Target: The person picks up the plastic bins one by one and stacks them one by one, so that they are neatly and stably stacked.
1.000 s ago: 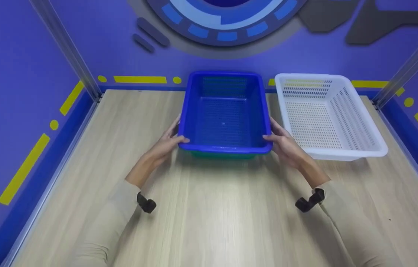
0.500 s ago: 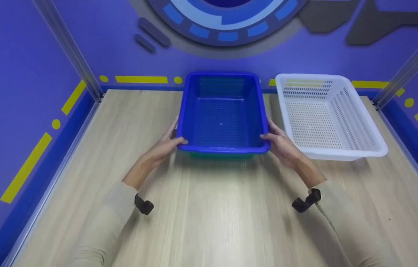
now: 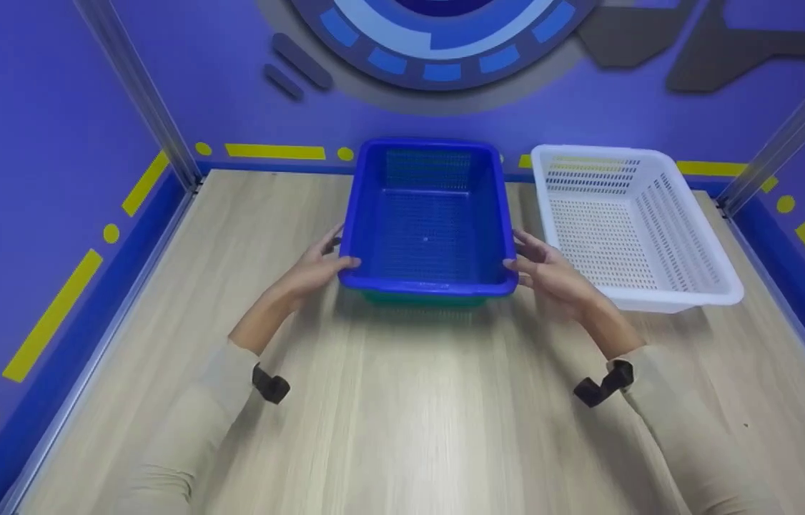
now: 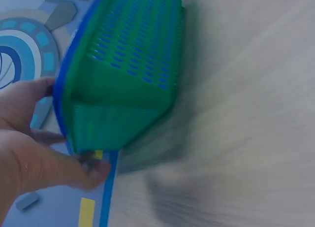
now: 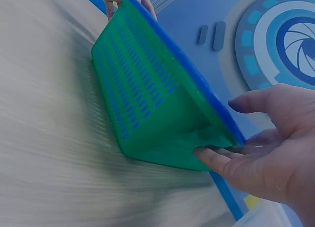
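Two bare hands at work. Left grip (image 3: 313,272) at the near left corner of a blue basin (image 3: 431,288): thumb over the rim, fingers nearly straight below and outside it, touching but not closed round it. Right grip (image 3: 552,275) mirrors it at the near right corner: thumb tip at the rim, fingers spread and extended along the outer side, a wide gap between thumb and fingers, no firm hold.

Basin lies between the two grips, nested in a green basket (image 4: 118,84); blue shows through the rows of slots. The pair stands upright on the pale wood-grain worktop (image 3: 402,415), most of its length reaching beyond the grips toward the back wall (image 3: 195,86).

Just right of the right grip, a white basket (image 3: 660,295), slotted base and sides, upright and set slightly askew. Its near rim lies a little nearer the person than the right grip's fingertips.

Behind each grip, at the wrist: light sleeve (image 3: 188,422) and a black mount (image 3: 270,384). Far left of the left grip, a metal post (image 3: 141,93) at the wall corner.
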`<state>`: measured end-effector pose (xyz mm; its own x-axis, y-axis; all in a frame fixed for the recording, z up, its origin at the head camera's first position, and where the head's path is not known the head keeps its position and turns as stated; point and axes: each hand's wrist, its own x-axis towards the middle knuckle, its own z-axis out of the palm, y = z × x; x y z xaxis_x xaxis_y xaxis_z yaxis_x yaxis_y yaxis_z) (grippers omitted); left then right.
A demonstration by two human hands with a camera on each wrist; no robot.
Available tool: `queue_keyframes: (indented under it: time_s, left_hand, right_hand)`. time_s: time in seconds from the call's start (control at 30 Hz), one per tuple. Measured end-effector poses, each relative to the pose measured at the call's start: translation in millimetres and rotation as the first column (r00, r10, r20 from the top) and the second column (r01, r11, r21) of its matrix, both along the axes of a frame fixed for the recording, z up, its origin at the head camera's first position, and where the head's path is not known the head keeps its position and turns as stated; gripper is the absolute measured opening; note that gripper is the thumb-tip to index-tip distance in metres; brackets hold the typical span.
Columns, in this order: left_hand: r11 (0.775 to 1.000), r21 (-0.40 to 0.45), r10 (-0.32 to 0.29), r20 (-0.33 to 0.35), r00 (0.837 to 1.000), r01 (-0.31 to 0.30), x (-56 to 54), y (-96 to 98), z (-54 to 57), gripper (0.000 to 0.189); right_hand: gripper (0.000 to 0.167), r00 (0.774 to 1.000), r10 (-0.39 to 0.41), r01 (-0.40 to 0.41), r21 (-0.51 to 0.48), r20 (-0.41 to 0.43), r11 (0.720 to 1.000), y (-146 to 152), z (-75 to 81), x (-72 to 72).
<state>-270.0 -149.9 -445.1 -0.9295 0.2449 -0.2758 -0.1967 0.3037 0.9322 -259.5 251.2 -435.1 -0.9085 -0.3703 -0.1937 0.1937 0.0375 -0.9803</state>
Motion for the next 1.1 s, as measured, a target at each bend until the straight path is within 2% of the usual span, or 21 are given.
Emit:
queue_keyframes:
  time_s: [0.13,0.23,0.37,0.5,0.63,0.77,0.93,1.1]
  left_hand:
    - [0.994,-0.076,0.083,0.02,0.996,-0.081,-5.2,4.0,17.9,0.083]
    - [0.992,-0.05,0.113,-0.02,0.993,-0.114,-10.1,10.1,32.5,0.077]
    - [0.994,-0.001,0.105,-0.076,0.992,-0.106,-14.4,20.2,51.5,0.069]
    - [0.997,0.025,0.078,-0.115,0.99,-0.075,-15.1,33.6,64.2,0.063]
    - [0.995,0.098,0.028,-0.144,0.989,-0.014,-14.6,54.7,69.5,0.055]
    - [0.985,0.164,-0.023,-0.154,0.988,0.049,-15.6,78.8,71.4,0.05]
    - [0.968,0.234,-0.066,-0.101,0.993,0.089,-19.0,107.7,72.0,0.047]
    - [0.962,0.242,-0.12,-0.046,0.992,0.128,-21.2,136.2,70.9,0.045]
  right_hand:
    - [0.076,1.0,0.015,-0.014,0.035,-0.009,0.999,10,16.7,3.5]
    - [0.075,1.0,0.014,-0.014,0.022,-0.017,1.0,21,28.8,6.6]
    - [0.075,0.999,0.004,-0.004,-0.001,-0.041,1.0,40,41.4,11.1]
    - [0.072,0.998,-0.01,0.009,-0.027,-0.068,1.0,65,48.6,15.1]
    - [0.065,0.997,-0.054,0.049,-0.078,-0.061,0.996,95,52.3,17.1]
    - [0.048,0.994,-0.102,0.097,-0.129,-0.031,0.987,125,51.3,17.4]
    - [0.032,0.99,-0.141,0.138,-0.154,-0.005,0.978,159,49.2,17.5]
    - [0.034,0.981,-0.194,0.194,-0.15,0.013,0.97,185,49.1,17.1]
